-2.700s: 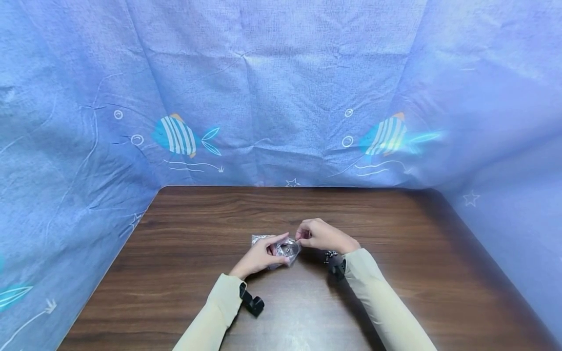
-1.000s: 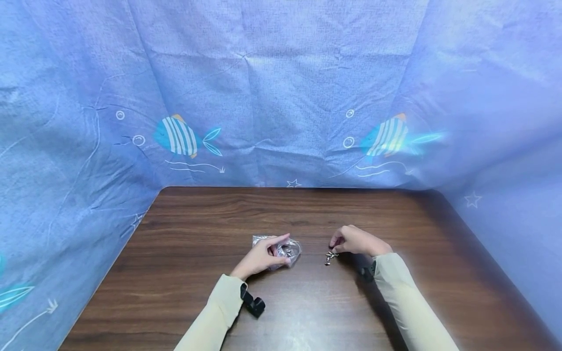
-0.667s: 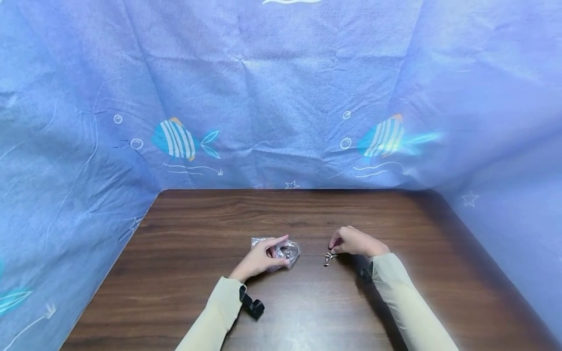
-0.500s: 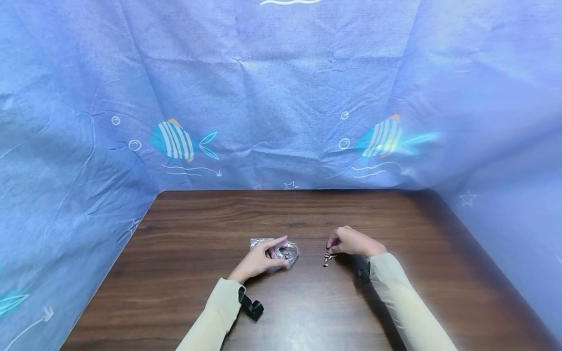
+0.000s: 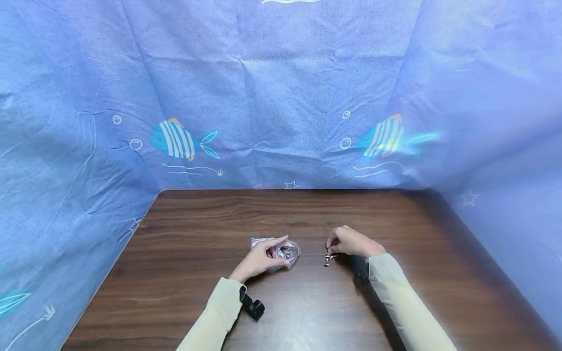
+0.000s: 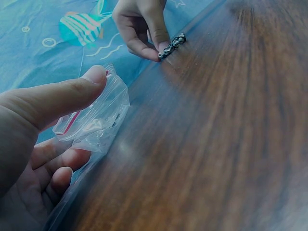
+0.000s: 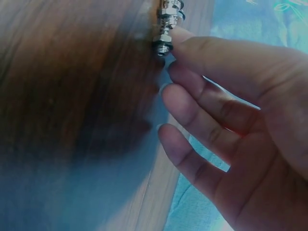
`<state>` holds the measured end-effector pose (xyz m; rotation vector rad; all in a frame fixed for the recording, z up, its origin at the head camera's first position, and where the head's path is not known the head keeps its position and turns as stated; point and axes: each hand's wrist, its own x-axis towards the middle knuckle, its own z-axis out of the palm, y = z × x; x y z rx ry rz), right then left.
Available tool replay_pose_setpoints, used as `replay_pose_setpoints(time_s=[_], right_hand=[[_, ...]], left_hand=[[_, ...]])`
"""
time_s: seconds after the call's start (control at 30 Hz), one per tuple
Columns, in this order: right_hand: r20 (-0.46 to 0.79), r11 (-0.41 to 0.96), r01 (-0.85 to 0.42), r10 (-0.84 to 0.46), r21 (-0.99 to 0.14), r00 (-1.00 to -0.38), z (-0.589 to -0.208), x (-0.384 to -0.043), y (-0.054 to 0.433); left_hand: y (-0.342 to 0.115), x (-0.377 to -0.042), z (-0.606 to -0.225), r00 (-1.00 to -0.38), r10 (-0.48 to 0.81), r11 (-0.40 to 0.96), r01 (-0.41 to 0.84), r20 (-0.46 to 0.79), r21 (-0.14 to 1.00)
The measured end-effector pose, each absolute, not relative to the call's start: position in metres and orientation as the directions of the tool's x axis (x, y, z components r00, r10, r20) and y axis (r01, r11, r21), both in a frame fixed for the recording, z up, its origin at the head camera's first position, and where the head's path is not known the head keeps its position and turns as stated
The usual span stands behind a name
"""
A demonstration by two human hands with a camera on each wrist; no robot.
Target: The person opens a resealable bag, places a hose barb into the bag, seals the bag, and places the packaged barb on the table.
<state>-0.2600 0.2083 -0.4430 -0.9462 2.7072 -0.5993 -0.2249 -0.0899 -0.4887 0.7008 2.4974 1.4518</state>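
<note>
My left hand [image 5: 259, 257] holds a clear zip-lock bag [image 6: 103, 115] with a red seal line, its thumb and fingers set apart around the bag's mouth. Small shiny pieces show inside the bag in the head view. To the right, my right hand [image 5: 353, 242] reaches down with thumb and index finger at a little cluster of silvery metal fittings [image 5: 327, 258] on the table. In the right wrist view these fittings [image 7: 166, 24] have hex nuts and black rings, and the thumb and index fingertips pinch at one of them. The other fingers are loosely bent.
The dark wood-grain table [image 5: 210, 214] reaches back to a blue curtain [image 5: 281, 97] printed with fish, which hangs behind it and along both sides. A black wrist camera [image 5: 253, 306] sits beneath the left sleeve, close over the table.
My right hand has moved right, away from the bag's mouth to the cluster of fittings, and has since shifted only slightly there. The left hand and bag have stayed in place.
</note>
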Motion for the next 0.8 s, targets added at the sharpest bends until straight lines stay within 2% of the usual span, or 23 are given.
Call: replay_pose_setpoints(time_s=[0.53, 0.8], right_hand=[[-0.061, 0.676, -0.588, -0.677, -0.443, -0.733, -0.440, -0.260, 0.208], [-0.024, 0.678, -0.597, -0.669, -0.429, -0.743, -0.434, -0.260, 0.198]], left_hand=[[-0.089, -0.226, -0.491, -0.877, 0.471, 0.418, 0.313, 0.092, 0.853], [-0.090, -0.224, -0.493, -0.875, 0.473, 0.413, 0.326, 0.105, 0.851]])
